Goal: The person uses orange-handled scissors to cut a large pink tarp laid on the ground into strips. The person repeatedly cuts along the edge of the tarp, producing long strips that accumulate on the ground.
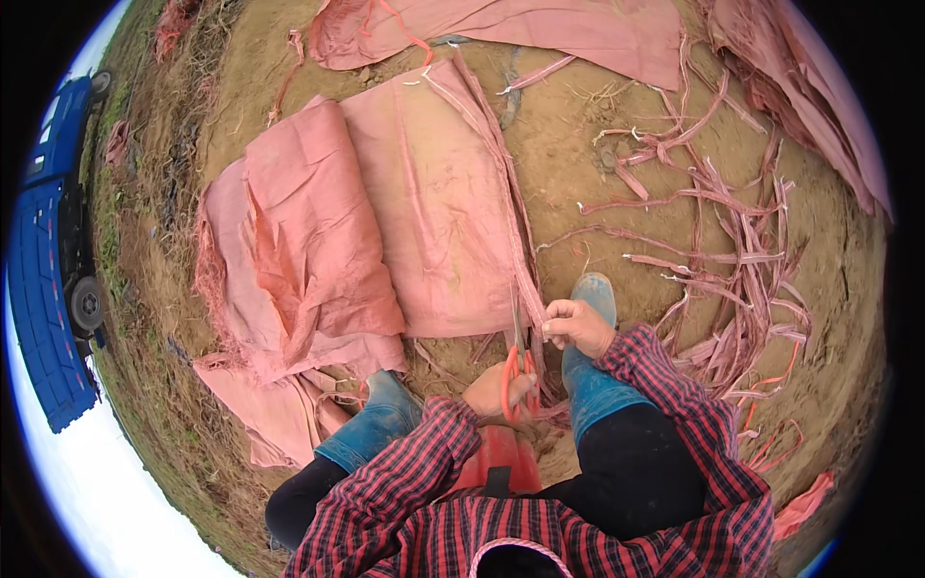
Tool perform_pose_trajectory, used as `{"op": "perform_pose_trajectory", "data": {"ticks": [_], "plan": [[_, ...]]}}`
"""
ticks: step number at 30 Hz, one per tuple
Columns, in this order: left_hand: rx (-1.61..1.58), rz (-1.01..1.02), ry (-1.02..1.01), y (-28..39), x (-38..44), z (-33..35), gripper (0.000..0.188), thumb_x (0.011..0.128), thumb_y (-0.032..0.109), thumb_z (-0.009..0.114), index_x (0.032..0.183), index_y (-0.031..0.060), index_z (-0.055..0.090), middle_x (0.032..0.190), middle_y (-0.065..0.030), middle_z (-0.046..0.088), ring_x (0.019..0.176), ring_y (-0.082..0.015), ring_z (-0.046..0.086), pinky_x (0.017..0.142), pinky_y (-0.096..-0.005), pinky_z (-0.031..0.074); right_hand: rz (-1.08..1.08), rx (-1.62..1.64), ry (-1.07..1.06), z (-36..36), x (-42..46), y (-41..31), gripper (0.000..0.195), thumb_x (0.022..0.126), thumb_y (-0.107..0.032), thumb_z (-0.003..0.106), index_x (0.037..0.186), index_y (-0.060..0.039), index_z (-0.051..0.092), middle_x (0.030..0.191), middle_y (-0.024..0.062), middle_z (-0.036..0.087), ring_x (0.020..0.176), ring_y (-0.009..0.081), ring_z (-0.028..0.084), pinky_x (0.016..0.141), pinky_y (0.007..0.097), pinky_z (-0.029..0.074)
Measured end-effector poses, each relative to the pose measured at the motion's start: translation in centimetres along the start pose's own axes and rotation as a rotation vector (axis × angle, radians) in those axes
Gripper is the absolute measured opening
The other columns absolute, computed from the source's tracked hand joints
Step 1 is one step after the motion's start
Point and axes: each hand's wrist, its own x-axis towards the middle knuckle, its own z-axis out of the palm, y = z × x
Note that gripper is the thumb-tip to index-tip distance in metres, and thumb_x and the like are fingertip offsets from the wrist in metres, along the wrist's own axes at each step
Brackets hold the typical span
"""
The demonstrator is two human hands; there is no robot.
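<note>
My left hand (500,390) grips the orange-red handles of a pair of scissors (517,361), whose blades point up along the right side of a folded pink woven fabric sheet (441,209). Just right of the blades, my right hand (580,326) pinches the lower end of the sheet's seamed edge strip (527,289) between thumb and fingers. The sheet lies flat on the ground, with a crumpled, frayed fold of pink fabric (318,238) at its left. Whether the blades are closed on the fabric is hard to tell.
Cut pink strips (744,289) lie tangled on the soil at the right. More pink fabric (506,22) spreads along the top, with another heap (802,94) at upper right. Blue boots (600,390) flank the work, a red seat (498,462) between them. A blue truck (50,246) stands far left.
</note>
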Motion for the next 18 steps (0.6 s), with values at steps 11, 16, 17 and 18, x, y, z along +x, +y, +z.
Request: {"op": "perform_pose_trajectory", "data": {"ticks": [11,16,17,18], "plan": [[-0.063,-0.034,0.027,1.5,2.3,-2.1,0.02,0.09,0.015,0.046,0.1,-0.0006,0.053,0.08,-0.0079,0.06,0.067,-0.0142,0.06,0.057,-0.0277,0.051,-0.025,-0.005,-0.068,0.2,-0.3,0.1,0.007,0.081,-0.009,0.064,0.08,-0.0045,0.058,0.069,0.0013,0.059,0.057,0.0083,0.053,0.051,0.0215,0.043],[0.122,0.055,0.068,1.3,3.6,-2.8,0.02,0.09,0.015,0.045,0.099,-0.001,0.053,0.08,-0.0073,0.059,0.066,-0.0159,0.06,0.057,-0.0309,0.051,-0.042,0.001,-0.061,0.1,-0.1,0.1,0.007,0.081,-0.009,0.064,0.081,-0.0049,0.058,0.069,0.0012,0.059,0.057,0.0079,0.053,0.051,0.0216,0.043],[0.158,-0.031,0.075,1.3,3.6,-2.9,0.02,0.09,0.016,0.045,0.099,-0.0009,0.053,0.08,-0.007,0.059,0.065,-0.0161,0.06,0.058,-0.0318,0.051,-0.031,-0.011,-0.067,0.1,-0.1,0.1,0.007,0.081,-0.009,0.064,0.081,-0.0048,0.058,0.069,0.0013,0.059,0.058,0.0079,0.054,0.051,0.0216,0.043],[0.172,0.052,0.098,1.3,3.5,-2.9,0.021,0.09,0.016,0.045,0.098,-0.0011,0.054,0.078,-0.0078,0.06,0.065,-0.017,0.061,0.058,-0.0324,0.051,0.011,-0.038,-0.046,0.1,-0.1,0.1,0.007,0.081,-0.009,0.064,0.081,-0.0048,0.059,0.069,0.0014,0.059,0.058,0.0079,0.054,0.051,0.0216,0.043]]}}
